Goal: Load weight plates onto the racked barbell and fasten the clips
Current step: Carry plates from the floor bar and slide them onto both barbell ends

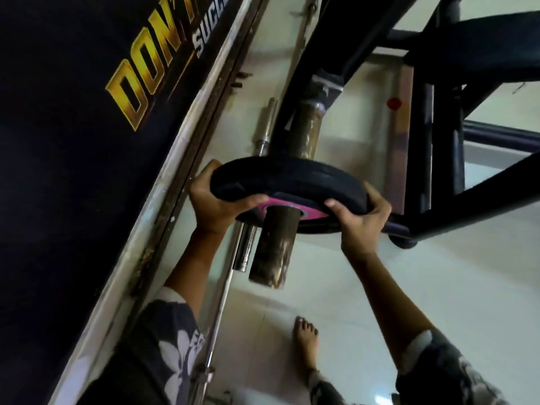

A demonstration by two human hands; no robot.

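A round black weight plate (287, 182) with a matte rubber rim and a pink ring around its centre hole sits threaded on the thick end of the barbell (273, 244), roughly halfway along it. The bar end is a dull, scuffed metal cylinder; its flat tip sticks out bare on the near side of the plate, and more bare metal shows beyond the plate up to the black rack (438, 141). The left hand (217, 201) clasps the plate's left edge, fingers curled over the rim and thumb pressed across the near face. The right hand (362, 219) clasps the right edge the same way (thumb on the face, fingers wrapped behind). A thinner chrome bar (245, 249) lies just beside the barbell on the left, close to a rusty wall rail. A dark banner (73, 127) with gold lettering fills the upper left. Pale glossy floor tiles (438, 287) lie open below and to the right, with one bare foot (305, 343) on them.
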